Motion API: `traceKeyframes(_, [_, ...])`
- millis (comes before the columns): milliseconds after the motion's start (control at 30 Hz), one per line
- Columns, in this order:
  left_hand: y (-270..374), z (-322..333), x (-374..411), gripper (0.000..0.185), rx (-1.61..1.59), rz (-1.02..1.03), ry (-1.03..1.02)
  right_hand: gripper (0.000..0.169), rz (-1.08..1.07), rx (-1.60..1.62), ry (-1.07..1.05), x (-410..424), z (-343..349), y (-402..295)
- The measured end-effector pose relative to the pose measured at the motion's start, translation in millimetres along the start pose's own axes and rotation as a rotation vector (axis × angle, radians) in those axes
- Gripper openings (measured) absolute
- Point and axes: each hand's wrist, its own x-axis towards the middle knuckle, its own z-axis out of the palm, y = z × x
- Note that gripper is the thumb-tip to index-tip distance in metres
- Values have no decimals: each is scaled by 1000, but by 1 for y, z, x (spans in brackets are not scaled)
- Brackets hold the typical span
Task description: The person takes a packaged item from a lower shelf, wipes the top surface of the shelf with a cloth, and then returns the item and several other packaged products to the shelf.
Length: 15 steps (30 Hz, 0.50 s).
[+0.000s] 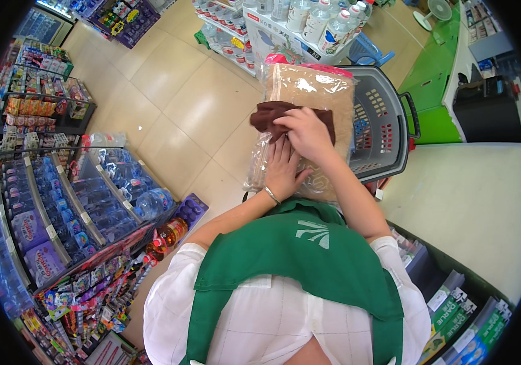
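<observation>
In front of my green apron (288,255) lies a clear plastic package (308,86) with a pink edge and folded beige textile inside. My left hand (283,169) rests palm down on it, fingers slightly spread. Just beyond, my right hand (306,132) grips a crumpled dark brown cloth (272,116) against the plastic, its thumb and fingers bent. The fingertips of my left hand reach the cloth's near edge. A grey plastic shopping basket (402,137) with a black handle is partly covered by the package.
Bottled drinks stand on a display (283,41) ahead. A rack of packed water bottles (105,191) is at the left, with amber oil bottles (169,232) beside it. To the right are a pale counter (461,196) and toothpaste boxes (452,319). Tiled floor (183,100) runs between.
</observation>
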Motion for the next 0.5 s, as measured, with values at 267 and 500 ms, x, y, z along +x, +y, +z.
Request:
traceKeyframes(267, [-63,-23,86,28,-663,-416,385,32,205,193,271,-45,-12,11])
traceKeyframes(500, [-130,-13,207,45,-884,-847,114,31,203,218,220,-56,-8,-5])
